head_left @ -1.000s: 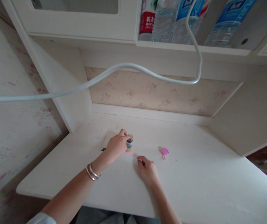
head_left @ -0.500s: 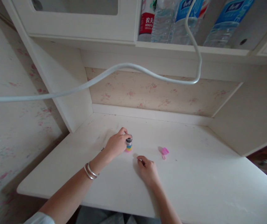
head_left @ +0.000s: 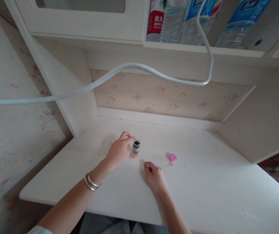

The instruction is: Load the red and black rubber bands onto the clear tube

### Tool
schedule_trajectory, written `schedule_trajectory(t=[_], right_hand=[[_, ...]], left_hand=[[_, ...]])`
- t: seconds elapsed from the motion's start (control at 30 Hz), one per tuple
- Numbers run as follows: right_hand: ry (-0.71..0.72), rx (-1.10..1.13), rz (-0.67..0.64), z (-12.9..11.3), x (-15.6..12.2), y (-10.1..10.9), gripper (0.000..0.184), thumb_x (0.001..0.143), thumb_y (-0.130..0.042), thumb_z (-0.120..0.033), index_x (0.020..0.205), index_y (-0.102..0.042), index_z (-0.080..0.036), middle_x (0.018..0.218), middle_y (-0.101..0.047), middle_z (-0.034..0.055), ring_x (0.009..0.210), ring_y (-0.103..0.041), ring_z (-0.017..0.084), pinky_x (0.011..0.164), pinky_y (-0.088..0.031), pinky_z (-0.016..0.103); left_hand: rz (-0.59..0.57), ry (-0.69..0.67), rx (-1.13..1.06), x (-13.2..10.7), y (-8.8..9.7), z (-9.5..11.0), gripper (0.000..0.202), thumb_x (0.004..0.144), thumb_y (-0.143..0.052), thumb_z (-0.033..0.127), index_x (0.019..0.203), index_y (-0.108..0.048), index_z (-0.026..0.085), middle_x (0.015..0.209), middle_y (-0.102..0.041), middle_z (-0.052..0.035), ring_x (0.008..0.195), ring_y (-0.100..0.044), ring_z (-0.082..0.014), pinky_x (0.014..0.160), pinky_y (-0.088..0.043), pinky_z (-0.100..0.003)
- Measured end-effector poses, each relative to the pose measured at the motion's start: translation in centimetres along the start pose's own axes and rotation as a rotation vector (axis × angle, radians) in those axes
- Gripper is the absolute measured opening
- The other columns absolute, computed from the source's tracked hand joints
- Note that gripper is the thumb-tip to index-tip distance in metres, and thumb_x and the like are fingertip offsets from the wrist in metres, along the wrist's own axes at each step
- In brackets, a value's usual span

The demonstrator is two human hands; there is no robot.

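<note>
A small clear jar [head_left: 135, 149] stands upright on the white table with its mouth uncovered. Coloured layers fill it: pink at the bottom, then yellow, blue and pale, with black near the top. My left hand [head_left: 119, 148], two silver bangles on its wrist, is just left of the jar. Its fingers are apart near the rim, and I see nothing held in them. On the near right side of the jar, my right hand [head_left: 155, 177] rests on the table, loosely closed, with nothing visible in it. A pink cap with a loop [head_left: 172, 157] lies farther right.
A white cable [head_left: 134, 66] crosses the view above the table [head_left: 215, 188]. Several water bottles [head_left: 173, 22] stand on the shelf overhead. White side panels [head_left: 66, 84] and a low back ledge [head_left: 159, 116] bound the tabletop.
My left hand has drawn back to the left from over the jar's mouth, showing the black inside. A small dark bit beside the left wrist is no longer visible. My right hand stays put.
</note>
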State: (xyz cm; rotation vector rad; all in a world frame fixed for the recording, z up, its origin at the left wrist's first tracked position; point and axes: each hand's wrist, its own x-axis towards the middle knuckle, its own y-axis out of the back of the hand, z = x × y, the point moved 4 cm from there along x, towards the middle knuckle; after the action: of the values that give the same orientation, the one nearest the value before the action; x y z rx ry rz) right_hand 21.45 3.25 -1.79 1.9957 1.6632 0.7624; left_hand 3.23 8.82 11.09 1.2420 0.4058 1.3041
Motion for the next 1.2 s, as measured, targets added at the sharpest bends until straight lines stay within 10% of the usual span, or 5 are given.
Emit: schedule_trajectory(t=[0.43, 0.7, 0.87, 1.2], right_hand=[[0.185, -0.42, -0.179, -4.7, -1.7, -2.4, 0.03, 0.088, -0.041, -0.028, 0.107, -0.064, -0.031, 0.086, -0.072, 0.0024, 0.072, -0.065, 0.017, 0.062, -0.038, 0.024], [0.124, -0.531, -0.234, -10.4, 0.7, -7.5, 0.037, 0.091, -0.039, -0.038, 0.125, -0.053, -0.031, 0.089, -0.071, 0.0057, 0.077, -0.067, 0.023, 0.065, -0.043, 0.029], [0.087, -0.565, -0.182, -11.1, 1.9, -9.0, 0.033, 0.094, -0.032, -0.034, 0.102, -0.063, -0.026, 0.086, -0.071, 0.0061, 0.075, -0.067, 0.022, 0.062, -0.043, 0.028], [0.18, -0.239, -0.028, -11.6, -0.4, -6.2, 0.032, 0.094, -0.036, -0.039, 0.097, -0.066, -0.027, 0.069, -0.068, 0.0003, 0.059, -0.061, 0.013, 0.055, -0.035, 0.02]], left_hand=[[-0.024, 0.37, 0.018, -12.8, -1.6, -9.7, 0.023, 0.091, -0.04, 0.028, 0.105, -0.058, 0.024, 0.108, -0.059, -0.0036, 0.083, -0.062, -0.0143, 0.075, -0.048, -0.027], [-0.078, 0.406, 0.189, -11.7, -2.7, -10.0, 0.027, 0.091, -0.042, 0.038, 0.11, -0.059, 0.03, 0.111, -0.061, -0.0005, 0.075, -0.064, -0.0121, 0.059, -0.042, -0.022], [-0.053, 0.35, 0.193, -11.6, -3.1, -10.2, 0.025, 0.093, -0.039, 0.036, 0.1, -0.062, 0.029, 0.104, -0.062, 0.0014, 0.074, -0.064, -0.0112, 0.057, -0.039, -0.022], [0.021, 0.349, 0.127, -12.0, -2.7, -10.7, 0.029, 0.095, -0.035, 0.036, 0.097, -0.061, 0.025, 0.1, -0.063, 0.0006, 0.077, -0.062, -0.0105, 0.062, -0.041, -0.02]])
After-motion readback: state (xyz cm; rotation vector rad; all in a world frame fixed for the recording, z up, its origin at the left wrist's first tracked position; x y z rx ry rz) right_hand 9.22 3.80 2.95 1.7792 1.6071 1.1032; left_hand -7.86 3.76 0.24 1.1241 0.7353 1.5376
